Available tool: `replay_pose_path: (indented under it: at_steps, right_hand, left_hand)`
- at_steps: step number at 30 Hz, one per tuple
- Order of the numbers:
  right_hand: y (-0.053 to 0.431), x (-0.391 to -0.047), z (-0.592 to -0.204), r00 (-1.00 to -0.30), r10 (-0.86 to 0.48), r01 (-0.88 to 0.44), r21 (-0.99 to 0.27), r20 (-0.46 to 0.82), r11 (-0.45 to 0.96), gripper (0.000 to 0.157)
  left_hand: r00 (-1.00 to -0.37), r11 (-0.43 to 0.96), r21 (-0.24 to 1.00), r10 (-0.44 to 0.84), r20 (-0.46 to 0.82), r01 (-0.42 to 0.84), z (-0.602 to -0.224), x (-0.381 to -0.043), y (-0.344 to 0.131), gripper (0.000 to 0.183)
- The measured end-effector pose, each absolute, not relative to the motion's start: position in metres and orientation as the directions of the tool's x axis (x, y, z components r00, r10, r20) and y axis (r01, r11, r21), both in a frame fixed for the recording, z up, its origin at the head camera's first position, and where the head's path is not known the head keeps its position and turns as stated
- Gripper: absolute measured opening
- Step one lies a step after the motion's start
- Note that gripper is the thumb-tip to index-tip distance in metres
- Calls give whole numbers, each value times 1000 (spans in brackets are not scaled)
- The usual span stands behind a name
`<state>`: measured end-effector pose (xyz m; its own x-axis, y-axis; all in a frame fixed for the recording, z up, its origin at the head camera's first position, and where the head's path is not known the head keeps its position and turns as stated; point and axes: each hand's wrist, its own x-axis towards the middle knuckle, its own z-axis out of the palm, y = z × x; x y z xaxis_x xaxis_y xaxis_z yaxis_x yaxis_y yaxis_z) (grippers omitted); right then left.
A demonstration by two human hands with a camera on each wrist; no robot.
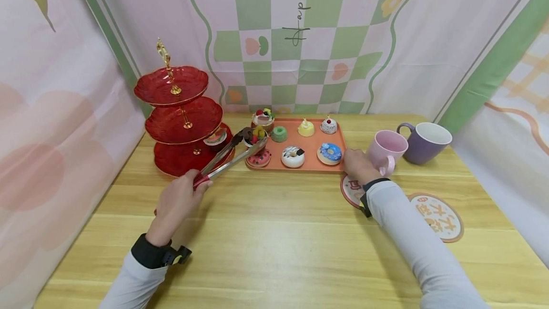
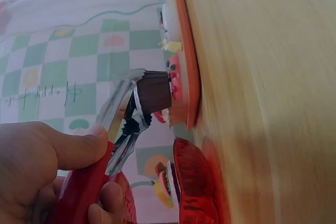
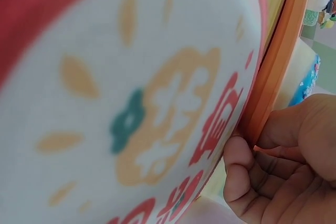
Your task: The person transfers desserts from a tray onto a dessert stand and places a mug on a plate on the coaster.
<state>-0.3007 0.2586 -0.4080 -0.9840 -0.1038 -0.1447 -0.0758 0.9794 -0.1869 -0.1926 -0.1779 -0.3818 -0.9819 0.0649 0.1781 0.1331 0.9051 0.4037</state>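
My left hand (image 1: 180,199) grips metal tongs (image 1: 228,163) by their red handle. Between the tong tips is a fruit-topped cupcake (image 2: 155,92) in a dark brown cup, beside the pink donut (image 1: 259,158); whether the two touch I cannot tell. This donut sits at the left end of an orange tray (image 1: 274,168). With thumb and curled fingers, my right hand (image 1: 359,165) pinches the tray's right front corner. The tray also bears a white donut (image 1: 293,157), a blue donut (image 1: 330,153), a green ring (image 1: 279,133) and several small cakes.
Left of the tray stands a red three-tier stand (image 1: 184,119), with another cupcake (image 1: 216,138) on its bottom tier. At right are a pink mug (image 1: 386,148) and a purple mug (image 1: 429,142). One coaster (image 1: 350,190) lies by the right wrist, another coaster (image 1: 438,217) farther right.
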Motion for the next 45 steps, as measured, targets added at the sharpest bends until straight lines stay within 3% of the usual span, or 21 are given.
replay_pose_path:
  at_steps: [19,45]
  right_hand:
    - [258,-299,-405,-981,-88,-52,-204,-173,978,18]
    - [260,-302,-406,-982,-87,-46,-232,-170,972,18]
  left_hand:
    - [-979,912,401,9,202,91,-379,-176,-202,31]
    - [-980,903,429,-72,186,15,-379,-142,-241,43]
